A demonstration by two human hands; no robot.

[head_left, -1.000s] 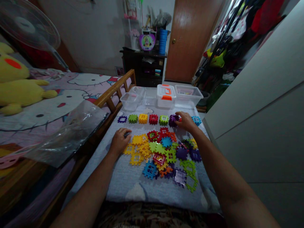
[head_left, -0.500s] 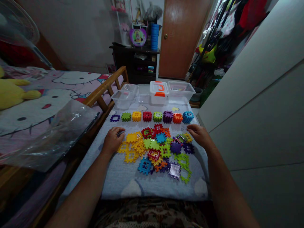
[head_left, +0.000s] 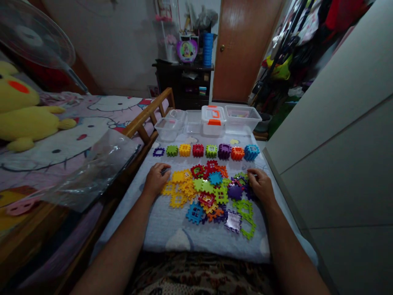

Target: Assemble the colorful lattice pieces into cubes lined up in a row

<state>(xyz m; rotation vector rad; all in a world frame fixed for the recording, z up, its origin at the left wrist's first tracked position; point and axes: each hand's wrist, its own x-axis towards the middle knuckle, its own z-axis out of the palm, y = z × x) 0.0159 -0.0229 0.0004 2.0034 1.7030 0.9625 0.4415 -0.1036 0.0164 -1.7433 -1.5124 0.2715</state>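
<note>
Loose pile of interlocking plastic pieces [head_left: 208, 188] on the cloth-covered counter [head_left: 172, 243], between two bare hands. The left hand [head_left: 156, 179] lies just beside the yellow pieces [head_left: 178, 200], its fingers curled; the right hand [head_left: 261, 186] overlaps the pile's right edge, its fingers bent. Whether either hand pinches anything cannot be told. Beyond the pile runs a row of colour-sorted stacks [head_left: 211, 151]; behind these stand clear boxes [head_left: 213, 127].
</note>
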